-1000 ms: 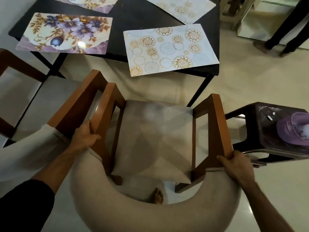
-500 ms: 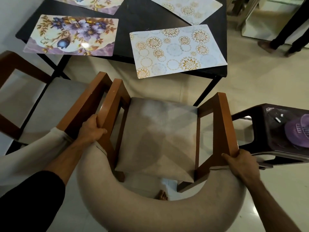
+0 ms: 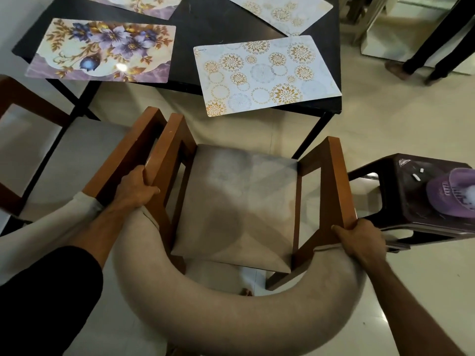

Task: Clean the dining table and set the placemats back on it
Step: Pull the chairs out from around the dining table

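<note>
Your left hand (image 3: 133,187) curls its fingers round the chair's (image 3: 239,206) left wooden armrest and your right hand (image 3: 359,240) grips the right one, with the placemats, floral (image 3: 100,50) and circle-patterned (image 3: 264,73), lying flat on the black dining table (image 3: 192,24) just beyond.

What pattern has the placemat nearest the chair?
Gold and pale blue round flower medallions on the placemat, head view.

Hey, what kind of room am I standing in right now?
Most likely a home dining area: a black dining table laid with placemats, and cushioned wooden armchairs drawn up to it on a tiled floor.
</note>
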